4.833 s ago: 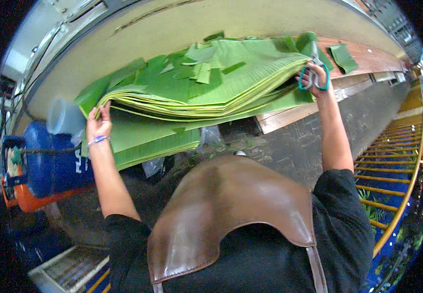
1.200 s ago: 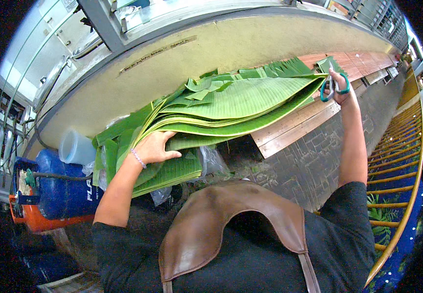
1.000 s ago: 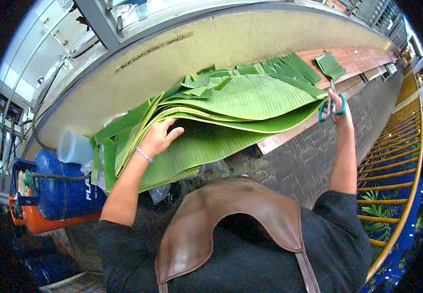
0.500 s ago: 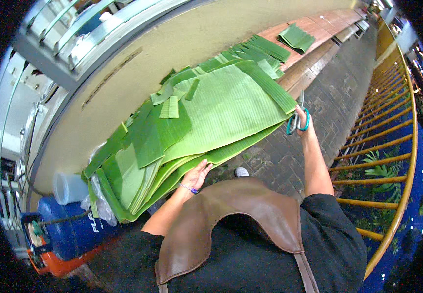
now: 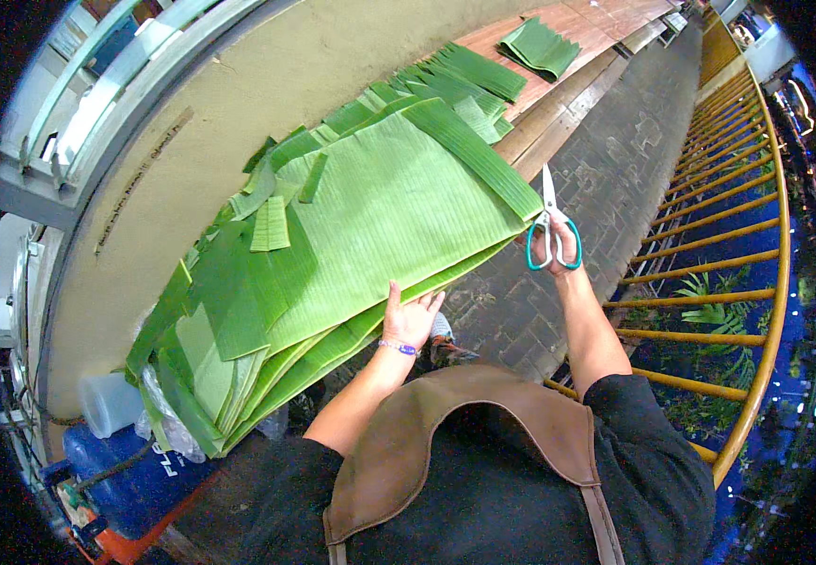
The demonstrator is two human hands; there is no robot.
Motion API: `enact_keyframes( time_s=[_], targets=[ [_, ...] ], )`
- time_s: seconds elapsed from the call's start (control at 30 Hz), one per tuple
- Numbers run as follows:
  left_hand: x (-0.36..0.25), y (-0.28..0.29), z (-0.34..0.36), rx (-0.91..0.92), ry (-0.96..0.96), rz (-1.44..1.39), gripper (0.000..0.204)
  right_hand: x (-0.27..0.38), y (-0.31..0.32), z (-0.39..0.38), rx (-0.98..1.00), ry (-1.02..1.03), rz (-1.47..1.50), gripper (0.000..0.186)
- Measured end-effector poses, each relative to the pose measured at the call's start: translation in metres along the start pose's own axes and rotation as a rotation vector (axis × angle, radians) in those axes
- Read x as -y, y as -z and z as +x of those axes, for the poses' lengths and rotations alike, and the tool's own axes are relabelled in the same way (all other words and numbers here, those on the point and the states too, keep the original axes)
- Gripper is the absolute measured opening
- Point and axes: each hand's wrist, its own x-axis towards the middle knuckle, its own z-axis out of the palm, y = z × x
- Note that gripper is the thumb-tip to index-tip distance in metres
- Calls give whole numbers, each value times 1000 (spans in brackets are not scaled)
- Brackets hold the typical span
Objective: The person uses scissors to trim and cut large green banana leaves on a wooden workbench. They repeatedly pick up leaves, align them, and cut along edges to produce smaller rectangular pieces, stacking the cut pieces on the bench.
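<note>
Mid-frame, my open left grip point(image 5: 410, 321) met the leaves point(image 5: 380, 217). My right grip point(image 5: 563, 250) clasped scissors point(image 5: 548, 200); a slip risked nicks.

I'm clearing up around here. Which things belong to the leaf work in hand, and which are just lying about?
Leaf work:
large green leaves, at the left hand
scissors, in the right hand
cut leaf pieces, probably

Apparently lying about:
translucent tub
blue container
clear plastic bag

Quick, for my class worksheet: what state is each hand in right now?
Left hand: open, at the edge of the leaves.
Right hand: holding scissors; any grip on the leaves is unclear.
</note>
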Motion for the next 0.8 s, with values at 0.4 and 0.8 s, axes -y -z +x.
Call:
enact_keyframes(
  time_s=[0.4,0.8],
  targets=[
    [6,-40,48,-162,-214,-216,41,11,11,34,195,32,149,35],
    [-13,-50,70,101,-364,26,37,39,-24,6,176,55,45,31]
  ],
)
